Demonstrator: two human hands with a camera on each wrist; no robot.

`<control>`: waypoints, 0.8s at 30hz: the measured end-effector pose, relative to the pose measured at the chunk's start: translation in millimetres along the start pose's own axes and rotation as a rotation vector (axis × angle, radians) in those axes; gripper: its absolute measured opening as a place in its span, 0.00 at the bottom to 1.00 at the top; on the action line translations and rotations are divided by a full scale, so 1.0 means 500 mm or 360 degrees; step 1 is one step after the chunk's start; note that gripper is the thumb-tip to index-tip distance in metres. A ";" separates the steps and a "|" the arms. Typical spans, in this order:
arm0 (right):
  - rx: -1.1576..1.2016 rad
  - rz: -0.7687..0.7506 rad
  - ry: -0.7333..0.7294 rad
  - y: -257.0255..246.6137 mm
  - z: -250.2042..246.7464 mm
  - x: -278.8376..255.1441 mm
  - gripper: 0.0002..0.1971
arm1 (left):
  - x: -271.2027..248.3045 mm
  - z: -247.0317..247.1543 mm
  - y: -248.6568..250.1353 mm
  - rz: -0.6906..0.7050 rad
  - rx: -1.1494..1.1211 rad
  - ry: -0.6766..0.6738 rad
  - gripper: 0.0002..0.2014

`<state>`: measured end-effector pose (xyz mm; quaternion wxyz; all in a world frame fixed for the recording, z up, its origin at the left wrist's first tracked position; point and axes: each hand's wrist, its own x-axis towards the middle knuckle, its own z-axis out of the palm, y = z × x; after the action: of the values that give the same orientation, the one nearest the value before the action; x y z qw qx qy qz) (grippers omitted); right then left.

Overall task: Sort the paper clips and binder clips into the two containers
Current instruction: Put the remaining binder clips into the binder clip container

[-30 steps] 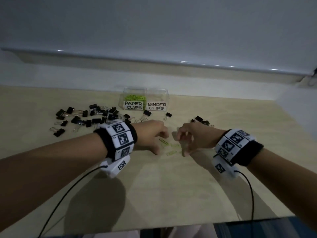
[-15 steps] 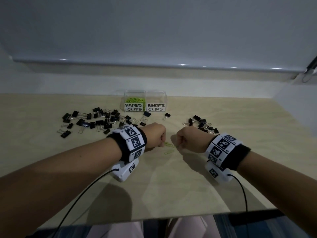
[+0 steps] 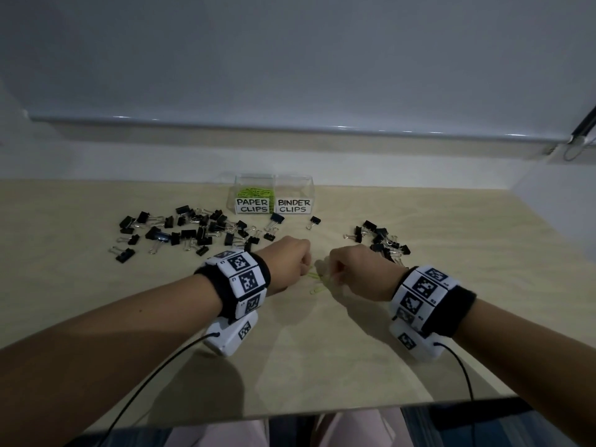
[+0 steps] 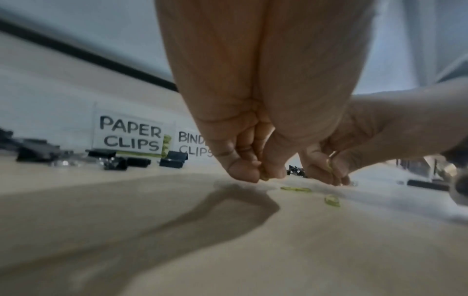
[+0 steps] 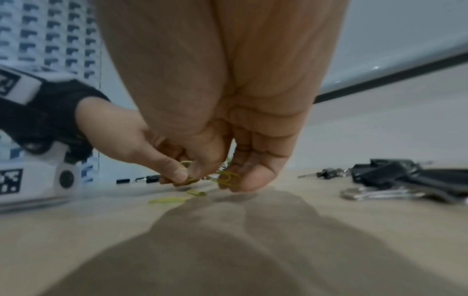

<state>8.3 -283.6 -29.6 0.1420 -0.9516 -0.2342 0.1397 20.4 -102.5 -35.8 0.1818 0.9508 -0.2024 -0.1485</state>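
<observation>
Both hands are low over the table centre, fingers curled. My left hand pinches a green paper clip between thumb and fingertips. My right hand pinches another green paper clip just above the wood. A few loose green paper clips lie on the table between and below the hands. Two clear containers stand at the back: the one labelled PAPER CLIPS holds green clips, the one labelled BINDER CLIPS looks empty. Black binder clips lie in a left pile and a right pile.
The wooden table ends at a near edge by my lap and at a white wall behind the containers. Two single binder clips lie just in front of the containers. Cables run from both wrist cameras.
Both hands have drawn their fingers in from a looser spread over the green clips into tight pinches. They stay close together at the same spot.
</observation>
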 end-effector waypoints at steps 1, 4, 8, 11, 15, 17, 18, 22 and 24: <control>0.0052 -0.0060 -0.0007 -0.010 0.002 -0.002 0.05 | -0.001 -0.001 0.004 0.0013 -0.0039 -0.0005 0.06; 0.0059 -0.0206 -0.0034 -0.039 0.017 -0.008 0.02 | -0.005 -0.003 0.024 0.0068 0.0025 -0.0028 0.09; -0.0095 -0.0236 -0.0035 -0.046 0.035 -0.003 0.02 | -0.001 -0.004 0.030 0.0074 0.0156 -0.0060 0.08; -0.0185 -0.0218 -0.0096 -0.050 0.036 -0.007 0.07 | 0.006 -0.003 0.019 0.0042 0.0206 -0.0131 0.09; -0.0153 -0.0231 -0.0152 -0.052 0.033 -0.012 0.15 | 0.006 -0.009 -0.006 -0.0005 0.0330 -0.0170 0.08; -0.0111 -0.0241 -0.0168 -0.051 0.034 -0.011 0.14 | 0.000 -0.014 -0.024 -0.0043 0.0336 -0.0170 0.09; -0.0098 -0.0243 -0.0168 -0.049 0.036 -0.010 0.13 | -0.004 -0.017 -0.032 -0.0060 0.0333 -0.0157 0.08; -0.0201 -0.0235 -0.0214 -0.045 0.042 -0.005 0.12 | -0.020 -0.036 -0.064 -0.0137 0.0252 -0.0053 0.04; -0.0194 -0.0230 -0.0212 -0.045 0.036 0.000 0.11 | -0.022 -0.059 -0.081 -0.0146 0.0151 0.0047 0.03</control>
<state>-6.9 -260.7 -38.8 0.0778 -0.9276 -0.3193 0.1775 34.5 -54.8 -23.5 0.1324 0.9686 -0.1629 -0.1329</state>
